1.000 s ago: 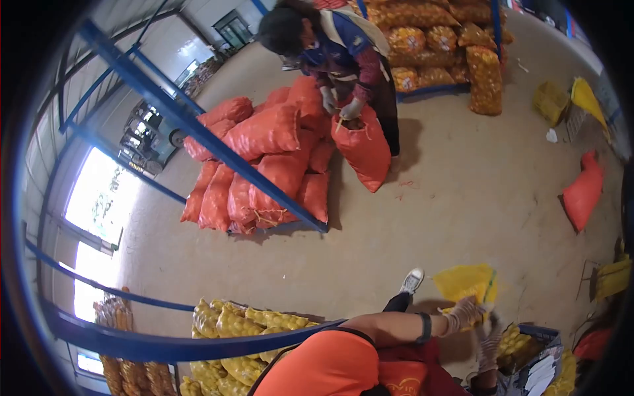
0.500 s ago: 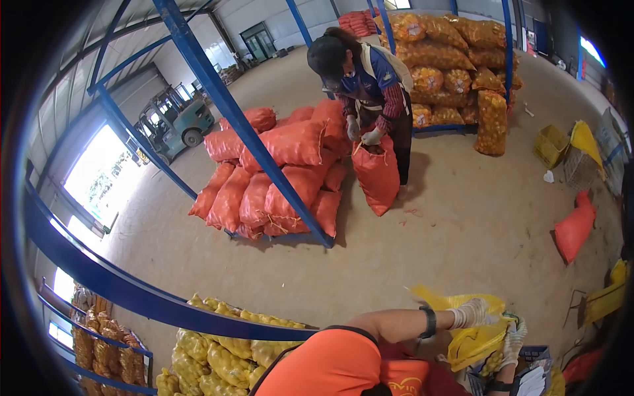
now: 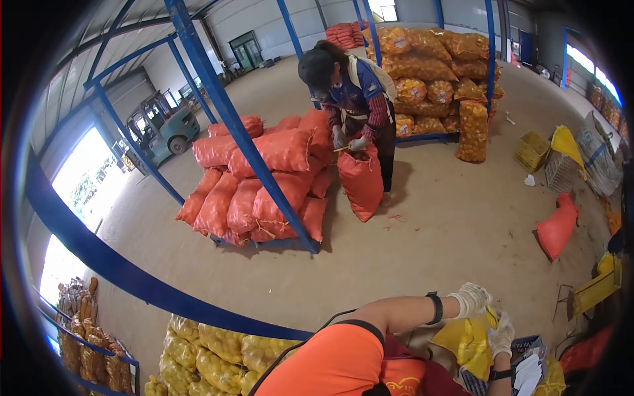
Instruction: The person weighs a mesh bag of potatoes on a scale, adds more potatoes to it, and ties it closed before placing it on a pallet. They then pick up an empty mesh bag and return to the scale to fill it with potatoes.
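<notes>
Left hand [image 3: 470, 300], gloved, closed over the top edge of a yellow bag [image 3: 465, 340] low at the right, beside a crate [image 3: 528, 350]. Right hand [image 3: 502, 334], also gloved, curled on the bag's other side, grip itself hard to tell. Farther off, a coworker [image 3: 353, 92] bent over a red sack [image 3: 361, 181], both hands at its mouth, next to a red pile [image 3: 264, 178] on the floor.

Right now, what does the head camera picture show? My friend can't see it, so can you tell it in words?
Two gloved hands, the left hand and right hand, grip a yellow mesh sack at the bottom of the picture. Farther off in the warehouse, another person holds open an orange sack beside a pile of orange sacks.
</notes>
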The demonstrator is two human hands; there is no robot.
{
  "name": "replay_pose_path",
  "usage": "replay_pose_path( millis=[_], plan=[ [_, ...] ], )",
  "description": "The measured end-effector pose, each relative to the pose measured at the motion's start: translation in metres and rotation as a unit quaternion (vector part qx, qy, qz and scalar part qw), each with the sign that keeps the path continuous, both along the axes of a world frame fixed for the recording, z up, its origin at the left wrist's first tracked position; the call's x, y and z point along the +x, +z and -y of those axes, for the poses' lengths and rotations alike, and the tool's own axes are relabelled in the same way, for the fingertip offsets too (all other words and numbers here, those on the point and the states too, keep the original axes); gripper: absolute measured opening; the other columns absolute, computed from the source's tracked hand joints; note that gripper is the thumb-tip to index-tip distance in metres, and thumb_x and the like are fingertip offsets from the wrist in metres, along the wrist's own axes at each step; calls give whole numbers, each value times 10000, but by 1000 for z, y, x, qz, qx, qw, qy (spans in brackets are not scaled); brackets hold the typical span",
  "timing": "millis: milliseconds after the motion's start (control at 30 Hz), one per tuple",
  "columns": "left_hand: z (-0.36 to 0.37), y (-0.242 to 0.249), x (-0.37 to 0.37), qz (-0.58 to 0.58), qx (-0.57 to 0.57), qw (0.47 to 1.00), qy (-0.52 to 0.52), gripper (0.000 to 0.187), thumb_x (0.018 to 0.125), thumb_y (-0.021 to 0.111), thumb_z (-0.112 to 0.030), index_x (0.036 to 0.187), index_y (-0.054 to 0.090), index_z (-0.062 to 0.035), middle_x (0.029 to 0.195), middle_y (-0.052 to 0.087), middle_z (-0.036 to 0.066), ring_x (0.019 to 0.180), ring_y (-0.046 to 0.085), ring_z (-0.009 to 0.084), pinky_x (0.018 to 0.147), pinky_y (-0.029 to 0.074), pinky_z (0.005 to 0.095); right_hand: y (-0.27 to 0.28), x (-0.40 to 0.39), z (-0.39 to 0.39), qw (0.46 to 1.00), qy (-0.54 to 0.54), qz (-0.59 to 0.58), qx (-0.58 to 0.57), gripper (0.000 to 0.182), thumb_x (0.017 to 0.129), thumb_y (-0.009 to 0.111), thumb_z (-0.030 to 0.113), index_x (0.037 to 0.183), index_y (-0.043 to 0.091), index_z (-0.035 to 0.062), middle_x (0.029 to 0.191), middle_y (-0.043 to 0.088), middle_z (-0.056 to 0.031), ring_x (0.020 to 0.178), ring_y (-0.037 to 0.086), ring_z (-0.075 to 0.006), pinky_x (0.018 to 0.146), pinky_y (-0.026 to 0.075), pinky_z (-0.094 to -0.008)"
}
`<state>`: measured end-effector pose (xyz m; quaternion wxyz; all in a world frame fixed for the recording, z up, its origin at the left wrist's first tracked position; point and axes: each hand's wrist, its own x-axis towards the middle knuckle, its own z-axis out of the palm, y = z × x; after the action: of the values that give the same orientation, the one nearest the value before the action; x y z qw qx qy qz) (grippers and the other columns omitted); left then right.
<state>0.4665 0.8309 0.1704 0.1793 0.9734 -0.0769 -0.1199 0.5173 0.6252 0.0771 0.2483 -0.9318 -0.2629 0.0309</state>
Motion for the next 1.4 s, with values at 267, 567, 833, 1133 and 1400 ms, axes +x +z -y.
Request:
replay_pose_path(
  millis=[267, 567, 833, 1133, 1400],
  plan=[
    [15, -8, 5, 38, 204, 964, -167, 254, 739, 589, -258, 894, 672, -75, 868, 659, 116, 825, 638, 275, 658, 490, 406, -6, -32, 90, 991, -72, 75, -85, 379, 684, 597, 3, 1041, 489, 66, 999, 541, -136, 985, 520, -294, 833, 407, -390],
    [110, -1, -11, 41, 33, 979, -196, 235, 692, 597, -198, 886, 685, -97, 906, 665, 83, 887, 631, 247, 707, 496, 377, -24, -46, 60, 949, -109, 45, 292, 292, 723, 531, 33, 1007, 539, -36, 906, 608, -141, 857, 584, -305, 814, 449, -338],
    [61, -15, 18, 132, 182, 947, -231, 156, 623, 620, -61, 752, 692, -109, 747, 661, 101, 728, 643, 261, 606, 487, 382, -15, -84, 122, 963, -179, -104, 173, 263, 750, 453, 36, 987, 566, 10, 842, 618, -156, 771, 582, -290, 699, 448, -376],
    [96, -96, 29, 103, 6, 975, -196, 185, 787, 555, -205, 938, 603, -108, 837, 628, 116, 808, 592, 287, 844, 399, 429, -47, -166, 151, 983, -170, -73, 9, 277, 857, 448, 311, 929, 575, 75, 932, 590, -115, 878, 557, -303, 756, 434, -403],
    [165, -147, 45, 40, 109, 941, -319, 143, 790, 562, -223, 871, 652, -146, 853, 647, 68, 901, 580, 240, 970, 272, 439, -91, -176, 195, 850, -460, -218, 138, 226, 852, 504, 244, 1015, 587, 112, 942, 605, -148, 897, 568, -325, 787, 440, -396]
  ],
)
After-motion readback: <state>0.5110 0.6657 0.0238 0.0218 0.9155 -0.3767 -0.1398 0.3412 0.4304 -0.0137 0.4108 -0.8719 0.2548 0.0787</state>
